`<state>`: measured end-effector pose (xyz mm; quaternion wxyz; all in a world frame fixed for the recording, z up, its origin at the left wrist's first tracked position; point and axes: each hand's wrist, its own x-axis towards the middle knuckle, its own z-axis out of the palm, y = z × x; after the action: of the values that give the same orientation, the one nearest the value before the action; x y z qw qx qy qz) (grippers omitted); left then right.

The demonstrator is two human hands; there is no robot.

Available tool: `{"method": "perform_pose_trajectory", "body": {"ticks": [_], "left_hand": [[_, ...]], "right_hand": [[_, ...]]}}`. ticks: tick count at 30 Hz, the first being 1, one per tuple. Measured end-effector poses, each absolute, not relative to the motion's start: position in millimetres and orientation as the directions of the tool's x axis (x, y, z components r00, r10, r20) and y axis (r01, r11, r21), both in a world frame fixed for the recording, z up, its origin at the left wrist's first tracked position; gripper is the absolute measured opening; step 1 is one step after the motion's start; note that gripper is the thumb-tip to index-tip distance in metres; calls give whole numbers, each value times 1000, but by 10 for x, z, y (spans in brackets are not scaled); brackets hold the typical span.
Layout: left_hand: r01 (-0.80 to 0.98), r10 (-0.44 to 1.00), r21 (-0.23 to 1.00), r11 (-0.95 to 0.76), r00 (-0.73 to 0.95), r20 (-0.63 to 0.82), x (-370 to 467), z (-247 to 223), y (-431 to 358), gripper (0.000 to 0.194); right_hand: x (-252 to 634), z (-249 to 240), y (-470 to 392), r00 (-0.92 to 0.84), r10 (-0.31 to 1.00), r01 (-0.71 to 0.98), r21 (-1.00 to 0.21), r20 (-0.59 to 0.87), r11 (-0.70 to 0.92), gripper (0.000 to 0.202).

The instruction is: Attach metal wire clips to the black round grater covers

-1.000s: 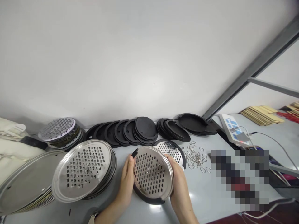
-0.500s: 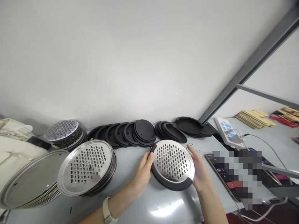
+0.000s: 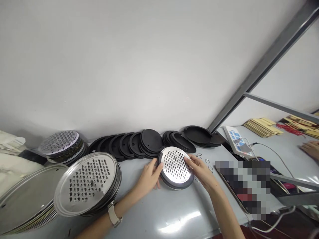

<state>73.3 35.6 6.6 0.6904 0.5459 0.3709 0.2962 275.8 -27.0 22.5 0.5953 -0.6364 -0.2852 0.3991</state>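
A round metal grater disc (image 3: 175, 166) in a black rim (image 3: 178, 186) is held between both hands over the grey table. My left hand (image 3: 151, 174) grips its left edge, thumb on top. My right hand (image 3: 199, 167) closes on its right edge, with fingers on the metal face. Behind it lie a row of black round pieces (image 3: 151, 141) and more black pieces (image 3: 198, 134). Small metal rings (image 3: 207, 161) rest just right of my right hand. To the left stand a stack of large grater discs (image 3: 87, 182) and a stack of plain metal discs (image 3: 32, 196).
More grater discs (image 3: 59, 142) are at the back left, beside white cloth (image 3: 8, 159). A phone, partly pixelated, lies at the right near a white box (image 3: 236, 141). A grey metal frame (image 3: 264, 69) rises there; beyond it another person's hand (image 3: 311, 147) shows.
The held disc has moved back and slightly left, and it looks smaller. My right hand has shifted its fingers onto the disc's top face. The view has shifted slightly; another person's hand shows more.
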Motion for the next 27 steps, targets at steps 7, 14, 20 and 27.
{"method": "perform_pose_trajectory", "body": {"ticks": [7,14,20,27], "left_hand": [[254,822,966,-40,558,-112,667,-12,273,61],[221,815,975,-21,568,-112,727,-22,247,55],[175,805,985,-10,586,-96,713,-68,238,54],[298,771,953,-59,620,-146,679,13,212,73]], "right_hand": [[2912,275,-290,300,913,-140,-960,-276,-244,39],[2944,182,-285,402,907,196,-956,-124,-217,46],[2970,-33,-291,548,836,344,-917,21,-202,53],[3007,-109,-432,540,834,427,-891,111,-157,43]]}}
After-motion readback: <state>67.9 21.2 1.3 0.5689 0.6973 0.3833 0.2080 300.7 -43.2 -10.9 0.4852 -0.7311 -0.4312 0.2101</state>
